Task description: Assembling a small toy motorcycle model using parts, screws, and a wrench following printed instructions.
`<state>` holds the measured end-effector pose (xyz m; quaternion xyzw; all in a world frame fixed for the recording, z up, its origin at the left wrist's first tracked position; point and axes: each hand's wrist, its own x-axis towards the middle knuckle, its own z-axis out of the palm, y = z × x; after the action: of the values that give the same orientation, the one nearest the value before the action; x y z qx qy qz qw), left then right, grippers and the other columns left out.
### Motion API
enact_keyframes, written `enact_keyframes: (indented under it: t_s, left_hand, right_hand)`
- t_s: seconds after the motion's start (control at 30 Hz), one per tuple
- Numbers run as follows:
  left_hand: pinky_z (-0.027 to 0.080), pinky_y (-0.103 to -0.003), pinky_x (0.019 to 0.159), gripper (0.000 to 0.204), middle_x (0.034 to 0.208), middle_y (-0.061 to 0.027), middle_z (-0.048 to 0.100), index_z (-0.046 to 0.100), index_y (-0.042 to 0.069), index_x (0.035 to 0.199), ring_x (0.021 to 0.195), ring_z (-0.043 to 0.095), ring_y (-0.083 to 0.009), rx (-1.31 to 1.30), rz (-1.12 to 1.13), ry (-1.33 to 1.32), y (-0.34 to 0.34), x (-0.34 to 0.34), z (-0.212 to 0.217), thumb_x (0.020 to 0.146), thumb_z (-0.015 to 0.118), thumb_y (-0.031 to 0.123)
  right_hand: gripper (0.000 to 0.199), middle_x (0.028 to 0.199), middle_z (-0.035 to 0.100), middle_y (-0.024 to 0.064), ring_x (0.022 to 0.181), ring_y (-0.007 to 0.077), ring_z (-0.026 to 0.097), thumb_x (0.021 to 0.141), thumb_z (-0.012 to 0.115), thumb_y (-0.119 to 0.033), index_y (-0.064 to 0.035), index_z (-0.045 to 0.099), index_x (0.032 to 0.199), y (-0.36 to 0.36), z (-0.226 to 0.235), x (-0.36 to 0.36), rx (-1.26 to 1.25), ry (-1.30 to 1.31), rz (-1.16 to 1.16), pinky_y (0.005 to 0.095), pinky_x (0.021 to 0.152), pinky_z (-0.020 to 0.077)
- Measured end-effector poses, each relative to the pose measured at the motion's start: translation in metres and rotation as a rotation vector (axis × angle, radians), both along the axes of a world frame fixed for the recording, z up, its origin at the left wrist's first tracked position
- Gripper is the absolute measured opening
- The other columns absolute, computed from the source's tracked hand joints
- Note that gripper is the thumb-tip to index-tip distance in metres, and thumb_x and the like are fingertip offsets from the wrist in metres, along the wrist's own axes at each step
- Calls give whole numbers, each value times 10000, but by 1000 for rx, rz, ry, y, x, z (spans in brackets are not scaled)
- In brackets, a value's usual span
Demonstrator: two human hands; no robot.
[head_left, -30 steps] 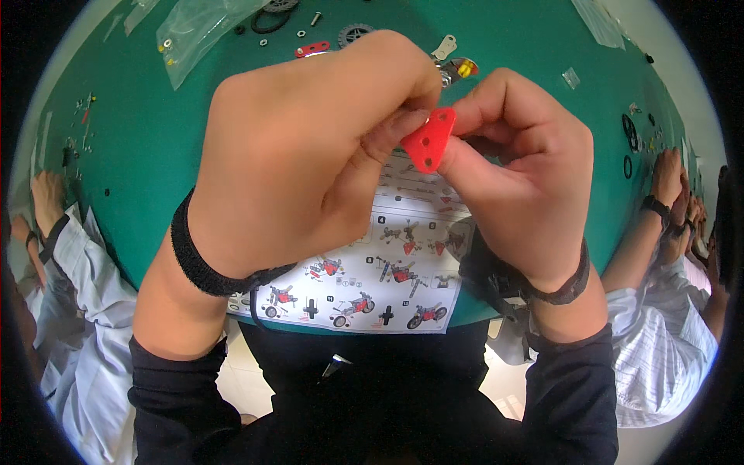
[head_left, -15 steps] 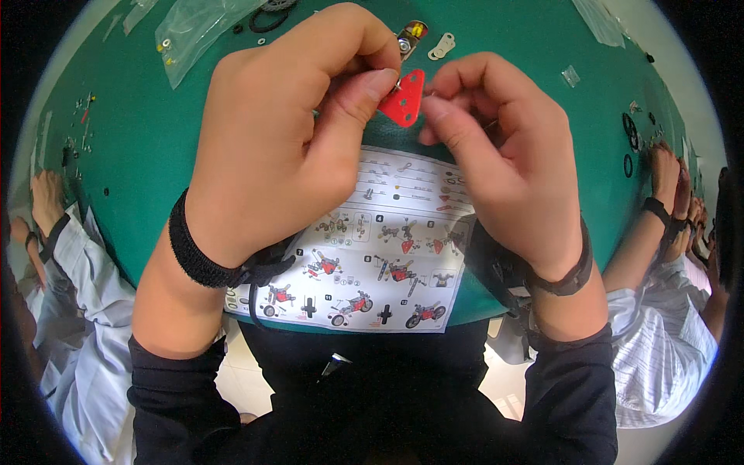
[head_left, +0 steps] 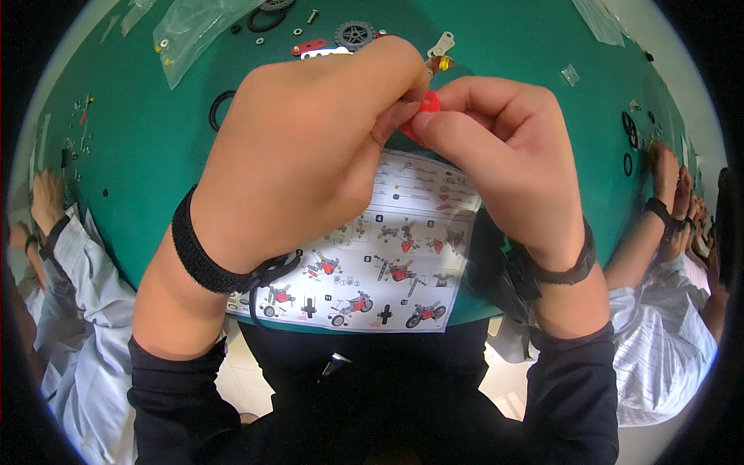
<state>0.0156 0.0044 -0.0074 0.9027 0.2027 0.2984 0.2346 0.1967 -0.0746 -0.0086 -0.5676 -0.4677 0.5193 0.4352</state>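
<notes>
Both hands meet over the top of the instruction sheet (head_left: 387, 271), fingertips closed around a small red triangular plate (head_left: 431, 101) with holes. My left hand (head_left: 310, 147) pinches it from the left, and my right hand (head_left: 508, 147) grips its right side between thumb and forefinger. Most of the plate is hidden behind the fingers. Just above the fingertips shows a shiny metal piece with a yellow part (head_left: 444, 63); whether it is joined to the plate I cannot tell. Beyond it lies a silver link plate (head_left: 442, 44).
Past my left hand on the green table lie a grey wheel (head_left: 355, 35), a red strip (head_left: 308, 47), a screw (head_left: 312, 16) and a black ring (head_left: 219, 111). A clear plastic bag (head_left: 186, 39) is at the far left. Other people's hands (head_left: 48, 198) rest at both sides.
My right hand has moved in and up to take hold of the red plate, which is now mostly covered. My left hand has shifted right and down, uncovering the wheel and red strip.
</notes>
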Motion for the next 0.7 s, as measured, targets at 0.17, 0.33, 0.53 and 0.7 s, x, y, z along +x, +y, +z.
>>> enact_keyframes:
  t_s: [0.17,0.33,0.53,0.7]
  left_hand:
    - [510,-338,642,179,825,-152,640,624,26,974,720,648,-338,15,-16,94,1,-3,-2,825,657,-68]
    - [505,-364,620,178,808,-154,640,628,30,973,707,644,-346,14,-10,112,0,-2,-3,820,663,-55]
    - [505,-321,632,142,783,-141,642,616,12,963,686,664,-301,-2,-15,36,3,1,-1,843,644,-59]
    - [473,-230,683,57,808,-39,634,597,-25,1001,751,609,-85,-273,102,-30,3,-3,7,947,584,-14]
  right_hand:
    - [134,691,629,-24,627,7,519,872,656,-59,55,670,804,-1,-2,-4,90,-259,-40,190,545,379]
    - [147,647,585,-39,590,0,479,857,657,-63,49,640,762,0,-3,-5,102,-335,-36,196,509,344]
    - [123,631,551,-55,567,0,441,873,665,-62,47,672,817,-2,1,-6,224,-444,-50,200,494,304]
    - [122,699,558,-63,617,2,436,904,679,-71,39,694,954,-4,16,-8,171,-267,-110,185,545,303]
